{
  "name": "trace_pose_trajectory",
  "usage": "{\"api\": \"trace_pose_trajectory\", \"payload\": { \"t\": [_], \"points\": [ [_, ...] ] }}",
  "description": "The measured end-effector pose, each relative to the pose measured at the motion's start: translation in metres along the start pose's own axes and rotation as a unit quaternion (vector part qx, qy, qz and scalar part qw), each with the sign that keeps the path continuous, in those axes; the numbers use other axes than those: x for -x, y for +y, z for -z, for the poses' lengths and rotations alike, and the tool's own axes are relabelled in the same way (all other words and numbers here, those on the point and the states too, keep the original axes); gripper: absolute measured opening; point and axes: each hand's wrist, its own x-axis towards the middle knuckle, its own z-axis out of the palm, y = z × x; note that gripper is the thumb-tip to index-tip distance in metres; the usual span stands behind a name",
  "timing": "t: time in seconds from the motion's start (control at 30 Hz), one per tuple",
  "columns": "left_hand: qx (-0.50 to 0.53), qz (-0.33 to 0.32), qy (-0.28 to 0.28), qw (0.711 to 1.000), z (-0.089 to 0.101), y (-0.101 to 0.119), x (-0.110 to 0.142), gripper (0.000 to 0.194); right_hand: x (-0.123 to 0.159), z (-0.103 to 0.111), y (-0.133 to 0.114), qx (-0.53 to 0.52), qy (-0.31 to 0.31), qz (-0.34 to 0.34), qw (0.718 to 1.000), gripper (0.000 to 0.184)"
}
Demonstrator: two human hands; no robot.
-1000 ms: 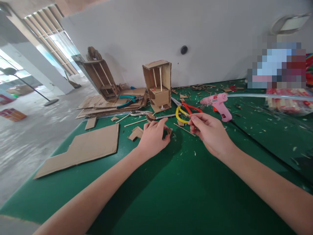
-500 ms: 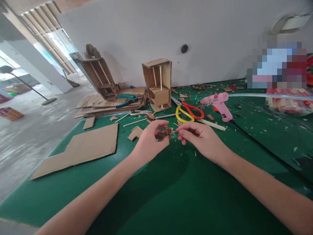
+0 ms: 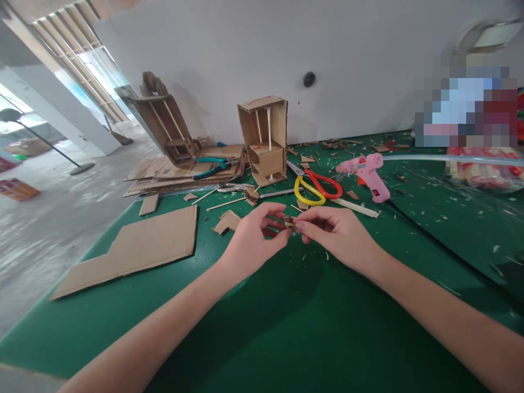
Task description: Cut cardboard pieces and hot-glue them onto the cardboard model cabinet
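A small brown cardboard piece (image 3: 289, 221) is pinched between my two hands above the green table. The fingers of my left hand (image 3: 258, 232) curl round its left side, thumb below. My right hand (image 3: 336, 228) grips its right side between thumb and forefinger. Just behind the hands lie scissors (image 3: 310, 192) with one yellow and one red handle. Close by on the left is a bent cardboard scrap (image 3: 227, 222). A thin wooden stick (image 3: 226, 204) and a small cardboard disc (image 3: 251, 195) lie a little further back.
A cardboard box frame (image 3: 268, 142) stands near the wall, with another cardboard frame (image 3: 166, 128) leaning left of it. Teal-handled pliers (image 3: 212, 167) rest on stacked cardboard. A pink glue gun (image 3: 371, 173) trails a black cable on the right. A large cardboard sheet (image 3: 151, 240) lies left.
My hands have come closer together. My left hand has shifted slightly right with the small cardboard piece, and my right fingers now sit nearer to it.
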Motion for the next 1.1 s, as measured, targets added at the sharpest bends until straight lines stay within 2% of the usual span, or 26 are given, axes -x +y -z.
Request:
{"api": "trace_pose_trajectory", "payload": {
  "t": [0.2, 0.63, 0.97, 1.1],
  "points": [
    [0.000, -0.017, -0.006, 1.000, -0.0004, -0.0012, 0.0019, 0.036, 0.0010, -0.0005, 0.0010, 0.034, 0.021, 0.010, 0.999, 0.015],
    [0.035, 0.020, -0.027, 0.999, -0.0032, 0.0008, 0.0024, 0.037, -0.0025, -0.0004, 0.0097, 0.023, 0.096, 0.018, 0.995, 0.010],
    [-0.008, 0.003, 0.002, 1.000, -0.0013, -0.0017, 0.0018, 0.035, -0.0037, 0.0018, 0.0046, -0.016, 0.168, 0.028, 0.985, 0.009],
    [0.066, 0.030, -0.001, 0.997, -0.0001, -0.0023, 0.0000, 0.027, -0.0057, 0.0036, 0.0079, -0.059, 0.212, 0.019, 0.975, 0.007]
  ]
}}
